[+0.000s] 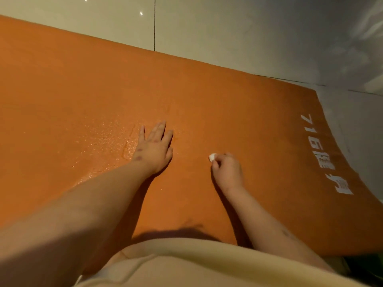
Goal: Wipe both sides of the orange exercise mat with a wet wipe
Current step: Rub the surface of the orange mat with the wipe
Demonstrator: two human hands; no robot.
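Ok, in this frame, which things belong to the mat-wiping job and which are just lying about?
Part of the job:
orange mat, spread on the floor
wet wipe, bunched small, pinched in the right hand
left hand, flat on the mat beside a wet-looking patch

Not part of it:
tiled floor
beige clothing of the person

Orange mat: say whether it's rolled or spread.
Spread: the orange mat lies flat on the tiled floor, no roll or fold in view.
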